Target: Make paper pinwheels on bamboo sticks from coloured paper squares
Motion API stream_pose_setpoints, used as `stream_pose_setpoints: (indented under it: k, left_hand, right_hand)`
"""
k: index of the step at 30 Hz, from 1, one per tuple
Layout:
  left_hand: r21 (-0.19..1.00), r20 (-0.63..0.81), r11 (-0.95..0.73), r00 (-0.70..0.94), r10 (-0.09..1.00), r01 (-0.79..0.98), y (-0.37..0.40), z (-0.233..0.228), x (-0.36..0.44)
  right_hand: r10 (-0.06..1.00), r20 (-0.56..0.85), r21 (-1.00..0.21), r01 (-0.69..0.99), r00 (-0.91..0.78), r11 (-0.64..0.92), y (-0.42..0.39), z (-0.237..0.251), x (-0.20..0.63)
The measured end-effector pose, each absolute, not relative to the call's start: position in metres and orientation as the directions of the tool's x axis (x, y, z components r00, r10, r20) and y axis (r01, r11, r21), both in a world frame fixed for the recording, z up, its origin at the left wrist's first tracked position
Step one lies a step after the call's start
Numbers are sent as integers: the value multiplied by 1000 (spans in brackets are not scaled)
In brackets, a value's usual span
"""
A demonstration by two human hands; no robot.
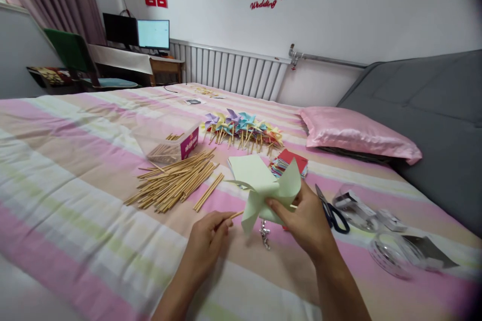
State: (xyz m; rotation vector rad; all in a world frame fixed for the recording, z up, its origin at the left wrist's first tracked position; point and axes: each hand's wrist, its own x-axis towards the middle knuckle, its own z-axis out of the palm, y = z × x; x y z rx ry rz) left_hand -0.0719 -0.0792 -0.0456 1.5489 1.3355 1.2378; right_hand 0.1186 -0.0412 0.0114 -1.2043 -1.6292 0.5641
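Observation:
In the head view, a pale green paper pinwheel [289,183] is pinched between the thumb and fingers of my right hand [309,220]. My left hand [209,241] grips a thin wooden stick [237,214], whose far end goes out of sight behind the pinwheel's lower blade. Whether stick and paper are joined there is hidden. Just below the pinwheel, a small cluster of shiny metal pieces [265,235] lies on the bedspread. Behind it sits a stack of pale green paper squares [250,168], beside a stack of coloured paper [295,160] topped with red.
Loose sticks [176,183] lie left of my hands, by a clear plastic box [188,144]. Finished pinwheels [241,125] are heaped farther back. Scissors [333,213] and tape rolls [391,256] rest on the right. A pink pillow [357,130] is near the grey headboard [425,95].

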Motion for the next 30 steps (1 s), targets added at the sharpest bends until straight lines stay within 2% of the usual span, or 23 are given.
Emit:
stream_pose_setpoints:
  k: [3,7,11,18,21,26,30]
  left_hand:
    - [957,92,-100,44,995,272,-80,-46,-68]
    - [993,-58,50,80,995,103,-80,-48,-64]
    - [995,-97,98,71,993,-4,-79,-48,-64]
    - [993,-102,103,18,995,-60,-80,-41,-64]
    - [991,-106,105,3,994,-80,-80,-41,-65]
    - [989,-106,103,-27,994,-109,-78,-46,-67]
    - [989,-109,103,-58,992,-107,-79,-45,-66]
  right_hand:
    - [939,342,-857,421,37,296,-40,14,120]
    - [863,473,-787,525,177,324,-44,20,123]
    - [827,524,-728,611,205,311,-44,24,136]
    - [886,463,-582,759,14,292,-41,23,142]
    - [906,417,-541,782,-70,309,-43,23,137]
    - [935,263,-471,814,-238,340,-51,24,118]
    - [922,206,-468,794,-329,388,-62,26,100]
